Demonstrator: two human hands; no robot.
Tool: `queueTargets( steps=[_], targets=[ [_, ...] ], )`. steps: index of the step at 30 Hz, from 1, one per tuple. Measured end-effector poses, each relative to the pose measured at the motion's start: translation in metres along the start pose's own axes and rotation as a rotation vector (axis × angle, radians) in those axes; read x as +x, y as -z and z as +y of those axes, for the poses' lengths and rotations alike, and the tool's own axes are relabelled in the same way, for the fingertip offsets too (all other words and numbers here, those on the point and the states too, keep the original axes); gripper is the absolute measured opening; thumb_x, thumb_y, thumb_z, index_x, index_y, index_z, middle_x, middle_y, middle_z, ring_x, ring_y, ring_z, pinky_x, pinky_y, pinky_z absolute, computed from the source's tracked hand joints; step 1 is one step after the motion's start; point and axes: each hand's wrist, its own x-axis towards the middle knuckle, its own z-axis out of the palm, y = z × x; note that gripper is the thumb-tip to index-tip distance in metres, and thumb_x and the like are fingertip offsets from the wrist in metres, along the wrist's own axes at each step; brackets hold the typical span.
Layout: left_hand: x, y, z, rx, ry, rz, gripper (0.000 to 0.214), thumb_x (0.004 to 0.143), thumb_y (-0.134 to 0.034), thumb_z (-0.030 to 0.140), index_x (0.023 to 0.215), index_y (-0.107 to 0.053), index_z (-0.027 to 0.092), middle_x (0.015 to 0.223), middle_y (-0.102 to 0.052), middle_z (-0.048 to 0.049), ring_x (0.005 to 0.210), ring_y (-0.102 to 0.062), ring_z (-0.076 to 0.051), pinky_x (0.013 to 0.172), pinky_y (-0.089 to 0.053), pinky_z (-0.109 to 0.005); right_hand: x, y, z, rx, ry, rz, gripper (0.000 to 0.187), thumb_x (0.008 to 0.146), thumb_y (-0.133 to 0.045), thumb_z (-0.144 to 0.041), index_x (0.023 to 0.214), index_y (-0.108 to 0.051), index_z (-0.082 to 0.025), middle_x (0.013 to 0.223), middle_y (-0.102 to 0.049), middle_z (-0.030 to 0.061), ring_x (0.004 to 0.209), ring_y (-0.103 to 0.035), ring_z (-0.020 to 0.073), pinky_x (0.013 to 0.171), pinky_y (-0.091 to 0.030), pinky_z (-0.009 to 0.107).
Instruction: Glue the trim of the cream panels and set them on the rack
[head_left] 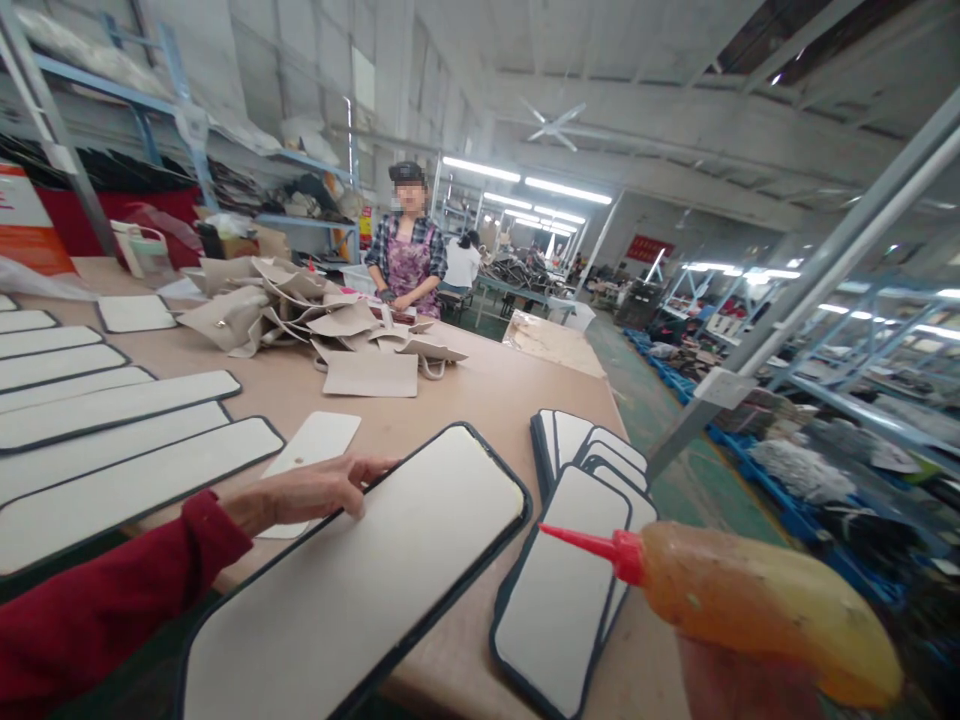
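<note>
My left hand (pixel 315 495) grips the far left edge of a white panel with a dark border (pixel 375 570), thumb on top and fingers beneath. The panel is tilted above the table and runs out of view at the bottom. My right hand (pixel 742 670), partly hidden and blurred, is wrapped round an amber squeeze glue bottle (pixel 750 590). Its red nozzle (pixel 581 540) points left, near the panel's right edge, apart from it. Beneath the nozzle, a fanned stack of similar panels (pixel 562 590) lies on the table. A plain pale board with a hole (pixel 322 440) lies behind my left hand.
Rows of dark-edged panels (pixel 112 430) cover the table's left side. A heap of beige pieces (pixel 300 310) lies farther back on the brown table (pixel 480 390). A co-worker (pixel 409 250) stands beyond it. A metal post (pixel 795 260) rises at the right, beside blue crates (pixel 750 470).
</note>
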Motion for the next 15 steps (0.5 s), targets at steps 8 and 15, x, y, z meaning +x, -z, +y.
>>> queueTargets(
  steps=[8, 15],
  targets=[
    [0.008, -0.001, -0.002, -0.111, 0.020, -0.001, 0.087, 0.049, -0.053, 0.005, 0.134, -0.055, 0.024, 0.123, -0.068, 0.0000, 0.123, -0.054, -0.026, 0.100, -0.045, -0.034, 0.002, -0.024, 0.008, 0.012, 0.031, 0.128, 0.049, 0.067, -0.079, -0.043, 0.110, -0.067, -0.021, 0.114, -0.069, 0.0027, 0.106, -0.063, 0.0253, 0.094, -0.054, 0.039],
    [0.015, 0.003, -0.007, -0.241, 0.082, 0.105, 0.081, 0.049, -0.062, 0.002, 0.128, -0.058, 0.023, 0.131, -0.063, -0.0009, 0.126, -0.051, -0.023, 0.095, -0.047, -0.026, -0.006, -0.025, 0.014, -0.026, 0.011, 0.060, 0.041, 0.071, -0.075, -0.041, 0.105, -0.068, -0.020, 0.108, -0.070, 0.0037, 0.102, -0.065, 0.0269, 0.095, -0.054, 0.041]
  ],
)
